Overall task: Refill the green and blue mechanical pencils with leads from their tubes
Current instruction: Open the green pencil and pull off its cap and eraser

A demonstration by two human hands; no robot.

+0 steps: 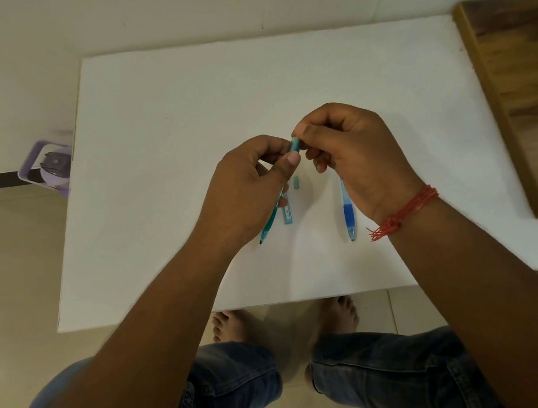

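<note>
The person sits at the white table (pixel 159 122) with both hands lifted just above it, working on the green pencil (pixel 268 225). The left hand (pixel 246 189) is curled round the barrel, the thumb laid along its upper part, so that the pencil slants from the raised top end down to its dark tip near the table. The right hand (pixel 352 152) pinches the pale teal top end (pixel 295 144) between thumb and forefinger — whether it is feeding in a lead or fitting something back I cannot tell, since nothing so thin shows here. A small teal cap (pixel 296 182) lies loose on the table just beneath the hands, and a narrow bluish lead tube (pixel 287 211) lies flat beside the green pencil's lower half. The blue pencil (pixel 348 215) rests on the table well to the right, half hidden under the right wrist, and looks untouched. I would judge the pencils light, stiff and smooth plastic, best taken at the rubbery grip section, where the fingers will not slide. The leads are the delicate part — brittle and quick to snap if bent or pinched hard, so they want a soft hold near the end going in. The little cap could easily roll away.
</note>
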